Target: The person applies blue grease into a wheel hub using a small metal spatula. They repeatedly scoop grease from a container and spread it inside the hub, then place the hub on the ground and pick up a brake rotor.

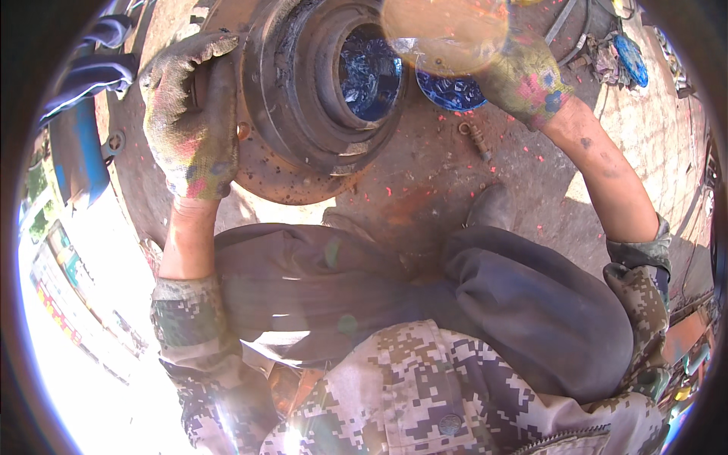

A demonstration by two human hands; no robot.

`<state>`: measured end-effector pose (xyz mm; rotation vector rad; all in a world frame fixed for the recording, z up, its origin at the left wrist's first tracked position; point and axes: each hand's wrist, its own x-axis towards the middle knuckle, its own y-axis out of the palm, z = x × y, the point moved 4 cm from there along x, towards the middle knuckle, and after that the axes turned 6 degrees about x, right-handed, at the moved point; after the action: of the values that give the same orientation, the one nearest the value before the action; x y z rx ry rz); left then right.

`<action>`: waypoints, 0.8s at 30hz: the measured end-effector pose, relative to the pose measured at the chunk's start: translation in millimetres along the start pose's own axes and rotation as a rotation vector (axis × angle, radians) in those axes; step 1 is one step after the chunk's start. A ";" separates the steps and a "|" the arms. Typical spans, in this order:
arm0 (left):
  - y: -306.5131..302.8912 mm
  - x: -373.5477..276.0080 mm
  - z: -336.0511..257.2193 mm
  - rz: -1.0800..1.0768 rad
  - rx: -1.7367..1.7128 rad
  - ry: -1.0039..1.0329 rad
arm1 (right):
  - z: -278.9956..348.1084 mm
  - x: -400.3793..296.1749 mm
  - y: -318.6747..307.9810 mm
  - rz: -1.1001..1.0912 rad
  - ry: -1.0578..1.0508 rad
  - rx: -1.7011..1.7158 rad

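Observation:
Before me stands a large round metal hub (284, 85) with stepped rings and a rusty flange. Dark blue grease shows inside its bore (369, 74). My left hand (193, 119), in a stained patterned work glove, is at the hub's left edge, thumb and fingers curled; whether it grips the rim I cannot tell. My right hand (526, 79), in a similar glove, is at the right side of a round container of blue grease (452, 91). Lens glare covers its fingertips and part of the container, so its hold is unclear.
A rusty metal fitting (476, 141) lies on the stained ground beside red scraps. At the upper right are a blue round lid (630, 60), a crumpled rag (606, 60) and a bent hose or rod (580, 40). A blue metal part (85, 151) stands at the left. My knees are close below the hub.

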<state>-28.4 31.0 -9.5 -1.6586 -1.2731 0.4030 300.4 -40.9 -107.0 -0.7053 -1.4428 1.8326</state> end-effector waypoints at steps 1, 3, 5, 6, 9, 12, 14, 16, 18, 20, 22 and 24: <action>-0.4 -0.7 -1.6 0.029 0.014 -0.018 | 5.2 0.8 3.8 -0.012 0.051 0.000; 7.2 6.2 -7.9 -0.003 -0.106 -0.053 | 17.5 -7.6 7.0 -0.015 0.188 -0.045; 7.3 3.0 -3.6 -0.005 -0.109 -0.049 | 8.3 1.2 70.6 0.043 0.270 0.112; 5.3 -0.1 4.4 -0.011 -0.099 -0.021 | 26.2 2.7 61.6 0.141 0.258 0.205; 3.8 0.2 6.6 -0.016 -0.017 0.086 | 46.1 1.0 27.1 0.337 0.274 0.564; 5.6 0.8 2.7 -0.059 -0.022 0.093 | 42.5 2.1 15.8 0.256 0.327 0.945; 4.5 6.0 1.1 -0.074 -0.048 0.125 | 36.2 0.2 21.6 0.098 0.329 0.917; 0.2 6.7 -0.9 -0.031 -0.044 0.201 | 33.3 4.6 25.2 0.032 0.304 0.750; -1.2 5.9 -2.8 -0.015 -0.004 0.122 | 30.5 18.5 28.9 0.008 0.203 0.414; -0.2 8.5 -2.5 -0.019 -0.001 0.095 | 30.4 30.5 32.3 0.156 0.138 0.174; 2.0 9.3 -0.6 -0.023 -0.040 0.109 | 26.1 32.8 44.3 -0.017 0.137 0.092; 0.6 6.3 -1.5 -0.011 0.029 0.140 | 24.1 30.3 52.9 -0.061 0.123 0.045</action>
<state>-24.4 35.8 -7.5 -1.6256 -1.1670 0.2925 253.5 -39.0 -152.8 -0.7309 -1.3256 1.7383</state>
